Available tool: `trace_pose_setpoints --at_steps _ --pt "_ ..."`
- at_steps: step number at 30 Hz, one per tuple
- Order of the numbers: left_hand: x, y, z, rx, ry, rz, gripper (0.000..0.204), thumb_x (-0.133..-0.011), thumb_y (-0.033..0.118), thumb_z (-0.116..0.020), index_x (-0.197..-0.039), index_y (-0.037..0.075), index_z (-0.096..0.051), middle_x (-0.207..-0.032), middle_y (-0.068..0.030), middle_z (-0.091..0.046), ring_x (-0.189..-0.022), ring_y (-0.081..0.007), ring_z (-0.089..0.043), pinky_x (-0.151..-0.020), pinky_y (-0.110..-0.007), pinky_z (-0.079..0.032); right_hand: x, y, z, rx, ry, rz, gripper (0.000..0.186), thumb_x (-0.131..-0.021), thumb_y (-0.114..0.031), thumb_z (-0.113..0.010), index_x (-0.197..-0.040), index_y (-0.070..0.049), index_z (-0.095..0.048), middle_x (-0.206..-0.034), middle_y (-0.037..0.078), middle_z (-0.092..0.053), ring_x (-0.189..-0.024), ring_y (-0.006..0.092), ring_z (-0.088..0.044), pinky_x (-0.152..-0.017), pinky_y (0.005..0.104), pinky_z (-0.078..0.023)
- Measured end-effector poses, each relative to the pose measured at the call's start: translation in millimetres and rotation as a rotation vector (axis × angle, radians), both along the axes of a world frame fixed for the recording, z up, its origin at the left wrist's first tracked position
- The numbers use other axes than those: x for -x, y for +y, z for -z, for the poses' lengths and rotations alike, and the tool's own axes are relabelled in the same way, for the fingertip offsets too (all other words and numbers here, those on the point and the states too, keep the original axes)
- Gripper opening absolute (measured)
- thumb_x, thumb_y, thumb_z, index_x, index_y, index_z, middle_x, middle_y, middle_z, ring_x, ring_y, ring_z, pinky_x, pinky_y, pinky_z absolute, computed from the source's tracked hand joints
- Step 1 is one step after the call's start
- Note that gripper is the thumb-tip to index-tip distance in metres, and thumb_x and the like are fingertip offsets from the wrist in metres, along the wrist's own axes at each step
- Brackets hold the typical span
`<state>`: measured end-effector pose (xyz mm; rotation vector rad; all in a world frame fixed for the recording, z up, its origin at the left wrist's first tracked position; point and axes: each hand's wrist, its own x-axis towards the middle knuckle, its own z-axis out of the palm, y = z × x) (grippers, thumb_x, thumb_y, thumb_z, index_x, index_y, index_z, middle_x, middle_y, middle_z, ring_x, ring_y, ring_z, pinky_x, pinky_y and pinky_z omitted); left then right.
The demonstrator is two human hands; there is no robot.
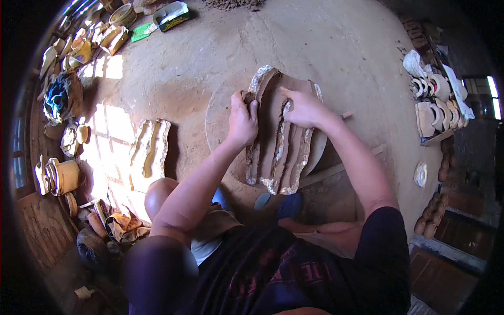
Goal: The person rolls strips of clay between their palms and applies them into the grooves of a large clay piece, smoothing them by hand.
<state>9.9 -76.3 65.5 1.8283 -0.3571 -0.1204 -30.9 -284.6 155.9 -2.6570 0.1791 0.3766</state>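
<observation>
A long mould [270, 157], lined with brown clay channels and crusted white along its edges, lies on a round board [219, 147] at the centre. My left hand [242, 121] has its fingers closed round the mould's upper left edge, with dark clay at the fingertips. My right hand [307, 109] reaches onto the upper middle, index finger bent against the clay and the other fingers curled by the central ridge; what they grip, if anything, is hidden. A similar pale mould [148, 155] lies in sunlight to the left.
Pottery pieces [79, 50], bags [60, 97] and a bucket [123, 228] line the left side. A dark tray [170, 16] stands at the back. Stacked pale moulds [441, 113] and rows of brown lumps [430, 215] stand at the right. A wooden strip [336, 170] lies beside the board.
</observation>
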Motion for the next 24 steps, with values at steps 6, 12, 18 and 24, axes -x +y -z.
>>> trace_pose_setpoints --at_steps 6,12,18,24 --pt "3 0 -4 -0.045 0.037 -0.014 0.027 -0.107 0.015 -0.058 -0.124 -0.002 -0.047 -0.109 -0.028 -0.062 -0.103 -0.0431 -0.063 -0.095 -0.048 -0.049 -6 18 -49 0.434 0.188 -0.189 0.075 -0.08 -0.013 -0.06 -0.154 -0.024 -0.055 -0.106 0.025 -0.076 -0.101 0.0384 -0.075 -0.088 0.0496 -0.059" --pt "1 1 -2 -0.005 0.031 0.001 0.027 -0.107 0.014 -0.058 -0.125 -0.002 -0.046 -0.109 -0.0275 -0.062 -0.102 -0.0416 -0.062 -0.094 -0.046 -0.05 -1 15 -41 0.523 0.182 -0.333 0.073 -0.082 -0.013 -0.06 -0.153 -0.029 -0.056 -0.097 0.02 -0.077 -0.09 0.0383 -0.076 -0.081 0.0496 -0.061" --pt "5 0 -11 0.034 0.128 -0.009 0.028 -0.104 0.014 -0.06 -0.125 -0.001 -0.048 -0.116 -0.0292 -0.057 -0.108 -0.048 -0.06 -0.095 -0.051 -0.048 11 10 -16 0.214 0.139 -0.012 0.074 -0.081 -0.013 -0.061 -0.154 -0.026 -0.055 -0.105 0.025 -0.075 -0.099 0.0415 -0.074 -0.089 0.0496 -0.06" --pt "6 0 -7 0.011 0.08 -0.035 0.028 -0.104 0.014 -0.06 -0.125 -0.001 -0.048 -0.117 -0.0294 -0.057 -0.107 -0.0487 -0.06 -0.094 -0.052 -0.049 -1 9 -20 0.037 0.096 0.088 0.065 -0.084 -0.013 -0.061 -0.148 -0.023 -0.061 -0.117 0.023 -0.072 -0.099 0.0443 -0.072 -0.092 0.0501 -0.058"
